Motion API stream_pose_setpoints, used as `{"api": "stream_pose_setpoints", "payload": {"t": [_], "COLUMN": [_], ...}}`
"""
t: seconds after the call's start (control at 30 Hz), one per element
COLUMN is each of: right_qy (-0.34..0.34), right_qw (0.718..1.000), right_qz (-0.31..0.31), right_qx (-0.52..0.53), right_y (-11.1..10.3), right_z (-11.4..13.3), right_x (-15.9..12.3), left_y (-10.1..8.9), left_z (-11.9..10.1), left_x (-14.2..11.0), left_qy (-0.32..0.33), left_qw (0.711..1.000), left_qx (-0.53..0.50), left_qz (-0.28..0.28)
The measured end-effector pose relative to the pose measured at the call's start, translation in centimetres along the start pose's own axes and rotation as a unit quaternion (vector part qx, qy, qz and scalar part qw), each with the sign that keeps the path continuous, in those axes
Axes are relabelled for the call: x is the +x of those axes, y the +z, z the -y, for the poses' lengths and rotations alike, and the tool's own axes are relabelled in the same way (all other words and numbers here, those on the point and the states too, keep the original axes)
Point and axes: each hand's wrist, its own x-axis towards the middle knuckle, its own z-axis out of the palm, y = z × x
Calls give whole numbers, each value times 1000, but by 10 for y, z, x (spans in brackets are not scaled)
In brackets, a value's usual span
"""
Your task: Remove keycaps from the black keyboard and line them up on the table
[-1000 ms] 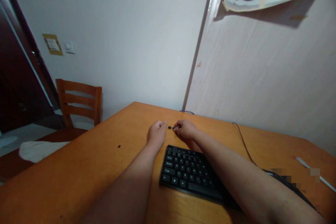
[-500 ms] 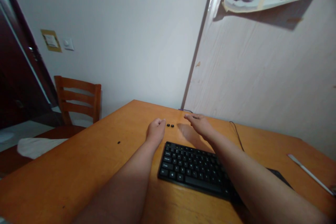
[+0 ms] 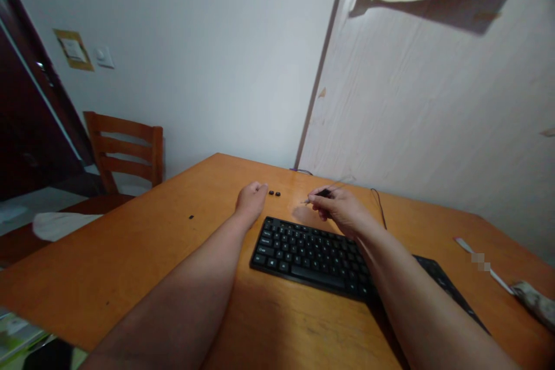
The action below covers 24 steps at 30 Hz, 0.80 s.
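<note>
My right hand (image 3: 332,205) pinches a keycap puller (image 3: 323,192) with a black grip above the table, just beyond the keyboard. Thin metal wires stick out of the grip at both ends. My left hand (image 3: 251,203) rests on the table in a loose fist, thumb uppermost; what its fingers hold, if anything, is hidden. Two small black keycaps (image 3: 274,193) lie side by side right beside the left thumb. The black keyboard (image 3: 312,257) lies in front of my hands, its right part covered by my right forearm.
The wooden table (image 3: 173,254) bears a small black piece (image 3: 191,217) on the left and a white stick-like item (image 3: 503,282) at far right, with a patterned pouch (image 3: 533,300) at its end. A black cable (image 3: 379,208) runs at the back. A wooden chair (image 3: 125,147) stands left.
My right hand has turned and lowered, and the keycap puller now shows in its fingers. The whole view has tilted down somewhat. My left hand stays beside the keycaps.
</note>
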Motion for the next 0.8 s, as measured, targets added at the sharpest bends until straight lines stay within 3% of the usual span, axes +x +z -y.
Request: {"api": "stream_pose_setpoints", "payload": {"t": [0.27, 0.43, 0.63, 0.8], "right_qy": [7, -27, -56, -37], "right_qw": [990, 972, 962, 960], "right_qz": [8, 8, 5, 7], "right_qx": [-137, -234, -268, -276], "right_y": [4, 12, 13, 16], "right_z": [-2, -11, -27, -28], "right_x": [-2, 0, 4, 2], "left_y": [1, -1, 0, 0], "left_z": [-4, -3, -4, -6], "left_x": [0, 0, 0, -2], "left_qy": [-11, -14, -20, -21], "left_qw": [1000, 1000, 1000, 1000], "left_qx": [0, -2, -7, -17], "left_qz": [11, 13, 17, 15]}}
